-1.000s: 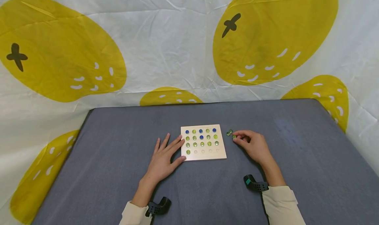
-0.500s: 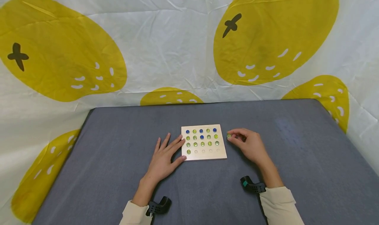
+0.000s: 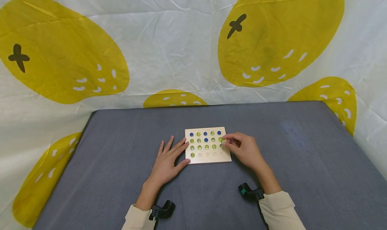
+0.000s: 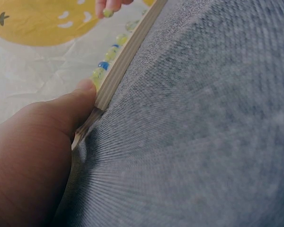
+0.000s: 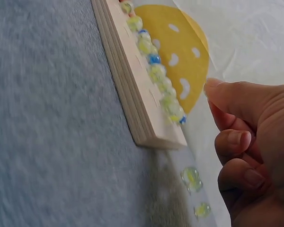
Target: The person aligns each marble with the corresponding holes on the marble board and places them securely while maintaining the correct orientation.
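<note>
A pale wooden board [image 3: 208,159] lies on the table with rows of round dimples. Yellow-green marbles [image 3: 199,147] and a few blue marbles [image 3: 206,140] sit in the back rows; the front row has one marble at its left end. My left hand [image 3: 164,164] rests spread at the board's left edge, fingertips and thumb touching it. Above the board's right side, my right hand [image 3: 246,151] pinches a yellow-green marble [image 4: 108,13] between thumb and fingers. In the right wrist view, the thumb hides that marble.
Loose yellow-green marbles [image 5: 192,179] lie on the table off the board's right end, hidden by the right hand in the head view. Grey cloth [image 3: 130,132] covers the table. A white curtain with yellow shapes [image 3: 175,55] hangs behind it.
My right hand has picked up a marble from beside the board and carried it left over the board's right edge. The left hand and board have stayed put.
</note>
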Available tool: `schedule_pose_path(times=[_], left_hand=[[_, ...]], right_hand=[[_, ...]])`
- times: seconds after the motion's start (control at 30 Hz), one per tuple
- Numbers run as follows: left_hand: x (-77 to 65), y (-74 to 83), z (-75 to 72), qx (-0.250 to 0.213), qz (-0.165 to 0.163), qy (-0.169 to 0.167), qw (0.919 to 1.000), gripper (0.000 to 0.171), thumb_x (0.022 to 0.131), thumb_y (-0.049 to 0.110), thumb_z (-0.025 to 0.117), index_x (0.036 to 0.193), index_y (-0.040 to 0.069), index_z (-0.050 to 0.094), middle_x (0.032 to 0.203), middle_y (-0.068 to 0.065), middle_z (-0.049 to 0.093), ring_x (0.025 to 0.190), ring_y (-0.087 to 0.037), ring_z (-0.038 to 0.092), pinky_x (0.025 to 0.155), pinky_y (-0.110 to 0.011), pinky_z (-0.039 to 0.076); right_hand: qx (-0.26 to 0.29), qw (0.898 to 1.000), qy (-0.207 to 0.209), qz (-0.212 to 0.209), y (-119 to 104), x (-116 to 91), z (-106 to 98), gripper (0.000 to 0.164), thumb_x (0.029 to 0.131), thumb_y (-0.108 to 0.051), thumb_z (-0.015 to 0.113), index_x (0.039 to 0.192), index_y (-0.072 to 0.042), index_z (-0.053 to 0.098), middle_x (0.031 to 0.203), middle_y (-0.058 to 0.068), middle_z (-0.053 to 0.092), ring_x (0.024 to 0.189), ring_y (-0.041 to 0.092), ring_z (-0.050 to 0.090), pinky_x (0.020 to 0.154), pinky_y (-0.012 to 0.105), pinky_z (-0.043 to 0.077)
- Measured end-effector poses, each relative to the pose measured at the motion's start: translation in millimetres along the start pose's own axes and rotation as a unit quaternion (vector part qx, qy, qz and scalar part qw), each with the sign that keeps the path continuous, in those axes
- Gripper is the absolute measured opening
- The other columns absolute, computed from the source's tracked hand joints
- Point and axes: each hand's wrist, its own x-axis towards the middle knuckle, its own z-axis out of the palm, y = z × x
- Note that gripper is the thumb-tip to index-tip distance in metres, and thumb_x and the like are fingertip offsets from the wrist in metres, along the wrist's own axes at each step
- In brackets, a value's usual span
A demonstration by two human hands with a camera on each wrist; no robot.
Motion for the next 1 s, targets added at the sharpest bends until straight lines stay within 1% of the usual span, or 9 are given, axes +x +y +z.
schedule_pose_path(times=[0.17, 0.3, 0.43, 0.63, 0.77, 1.0], left_hand=[[0.1, 0.4, -0.5, -0.005, 0.001, 0.001, 1.0, 0.06, 0.091, 0.047, 0.061, 0.144, 0.023, 0.046, 0.148, 0.003, 0.04, 0.141, -0.033, 0.023, 0.113, -0.057, 0.008], [0.4, 0.8, -1.0, -0.006, 0.002, 0.002, 1.0, 0.06, 0.091, 0.047, 0.061, 0.145, 0.023, 0.046, 0.149, 0.004, 0.04, 0.141, -0.033, 0.023, 0.113, -0.057, 0.007], [0.4, 1.1, -0.9, -0.003, 0.0, 0.0, 1.0, 0.061, 0.091, 0.047, 0.06, 0.145, 0.023, 0.046, 0.149, 0.004, 0.04, 0.141, -0.033, 0.023, 0.113, -0.057, 0.008], [1.0, 1.0, -0.2, -0.003, 0.0, -0.003, 1.0, 0.061, 0.091, 0.048, 0.06, 0.145, 0.023, 0.046, 0.149, 0.004, 0.04, 0.142, -0.033, 0.022, 0.113, -0.057, 0.007], [0.8, 0.3, 0.0, -0.002, -0.002, -0.004, 1.0, 0.06, 0.091, 0.048, 0.059, 0.145, 0.024, 0.046, 0.149, 0.004, 0.039, 0.142, -0.032, 0.022, 0.113, -0.057, 0.007], [0.1, 0.1, 0.5, -0.001, -0.004, -0.003, 1.0, 0.06, 0.091, 0.049, 0.059, 0.145, 0.024, 0.046, 0.149, 0.005, 0.04, 0.142, -0.032, 0.022, 0.113, -0.056, 0.007]], right_hand=[[-0.002, 1.0, -0.012, -0.014, -5.1, 0.4, 7.0, 0.013, 0.083, -0.015, 0.077, 0.096, -0.014, 0.075, 0.072, -0.005, 0.056, 0.06, 0.013, 0.046, 0.051, 0.024, 0.037], [0.011, 1.0, -0.016, -0.023, -8.0, -0.1, 13.7, 0.013, 0.083, -0.016, 0.076, 0.096, -0.015, 0.075, 0.068, -0.006, 0.053, 0.058, 0.011, 0.045, 0.05, 0.024, 0.037], [0.029, 0.999, -0.016, -0.036, -11.8, -1.1, 21.0, 0.012, 0.083, -0.016, 0.076, 0.096, -0.015, 0.075, 0.072, -0.008, 0.057, 0.059, 0.01, 0.046, 0.051, 0.023, 0.038], [0.038, 0.998, -0.011, -0.057, -19.1, -2.9, 34.2, 0.012, 0.082, -0.014, 0.078, 0.094, -0.017, 0.075, 0.074, -0.011, 0.059, 0.059, 0.008, 0.048, 0.05, 0.023, 0.04], [0.033, 0.996, -0.01, -0.077, -23.3, -3.9, 43.6, 0.014, 0.081, -0.013, 0.079, 0.094, -0.015, 0.075, 0.074, -0.012, 0.059, 0.057, 0.006, 0.047, 0.05, 0.022, 0.04], [0.009, 0.995, -0.001, -0.097, -26.9, -6.7, 57.9, 0.014, 0.079, -0.011, 0.079, 0.093, -0.013, 0.075, 0.073, -0.011, 0.058, 0.055, 0.002, 0.044, 0.049, 0.021, 0.039]])
